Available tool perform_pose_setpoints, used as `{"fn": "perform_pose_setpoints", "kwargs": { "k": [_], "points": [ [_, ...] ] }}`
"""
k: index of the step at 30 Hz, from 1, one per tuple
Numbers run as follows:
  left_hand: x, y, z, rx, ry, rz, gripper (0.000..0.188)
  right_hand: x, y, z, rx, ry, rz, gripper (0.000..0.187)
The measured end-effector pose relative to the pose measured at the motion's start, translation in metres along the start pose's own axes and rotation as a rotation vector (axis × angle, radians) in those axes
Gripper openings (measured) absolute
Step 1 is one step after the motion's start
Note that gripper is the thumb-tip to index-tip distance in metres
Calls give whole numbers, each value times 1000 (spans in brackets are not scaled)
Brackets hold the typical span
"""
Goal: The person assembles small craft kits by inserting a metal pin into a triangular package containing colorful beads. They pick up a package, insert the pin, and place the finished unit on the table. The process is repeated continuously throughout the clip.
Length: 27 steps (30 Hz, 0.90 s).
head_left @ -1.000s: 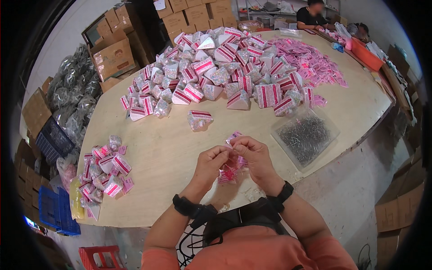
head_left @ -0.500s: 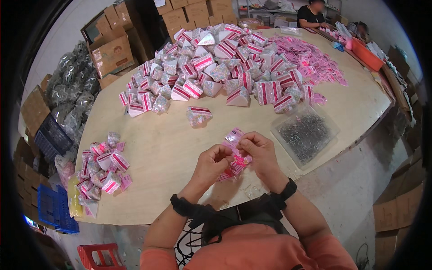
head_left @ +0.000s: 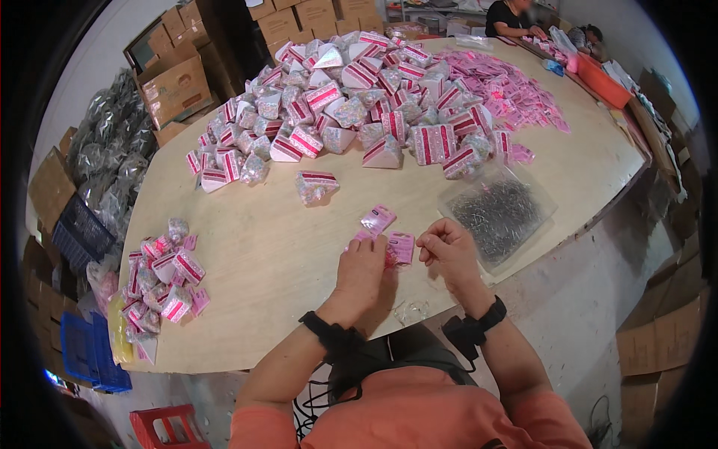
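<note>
Palm down, my left hand [head_left: 359, 268] covers a small group of pink cards, its bent fingers closed together on a pink card [head_left: 362, 237] and partly hidden. Beside it lies another pink card [head_left: 402, 247] with bright pink pieces by its edge. Farther forward is a card with a clear upper part [head_left: 378, 218]. To the right, my right hand [head_left: 450, 256] hovers over the table with thumb and forefinger pinched. Whatever is in that pinch is too small to make out. An open clear tray [head_left: 443, 206] of thin metal pins sits just beyond it.
A large heap of wedge-shaped glittery packages [head_left: 321, 112] covers the table's far side, with loose pink cards [head_left: 516, 97] at its right. One package [head_left: 315, 187] lies apart. A smaller pile [head_left: 161, 273] is at left. A person [head_left: 510, 19] sits at the far right.
My hands have parted: the left turned palm down onto the cards, the right drew away to the right. Pink cards earlier between both hands now lie on the table. The view shifted slightly.
</note>
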<state>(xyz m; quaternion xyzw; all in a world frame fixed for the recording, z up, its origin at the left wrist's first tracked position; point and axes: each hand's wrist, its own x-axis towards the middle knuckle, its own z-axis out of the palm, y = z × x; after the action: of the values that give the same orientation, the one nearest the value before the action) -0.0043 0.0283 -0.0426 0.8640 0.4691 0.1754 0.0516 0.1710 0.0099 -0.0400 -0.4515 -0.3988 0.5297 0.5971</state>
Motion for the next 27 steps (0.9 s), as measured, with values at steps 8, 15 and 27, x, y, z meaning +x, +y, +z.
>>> {"fn": "perform_pose_setpoints", "kwargs": {
  "k": [8, 15, 27],
  "points": [
    [-12, -16, -38, -522, 4, -271, 62, -2, 0, 3, 53, -42, 1, 4],
    [-28, -5, -44, -819, 36, -228, 59, -6, -6, 24, 77, -142, -39, 5],
    [-40, 4, -50, -709, 28, -150, 53, -8, -12, 54, 386, -295, -5, 5]
  ]
}}
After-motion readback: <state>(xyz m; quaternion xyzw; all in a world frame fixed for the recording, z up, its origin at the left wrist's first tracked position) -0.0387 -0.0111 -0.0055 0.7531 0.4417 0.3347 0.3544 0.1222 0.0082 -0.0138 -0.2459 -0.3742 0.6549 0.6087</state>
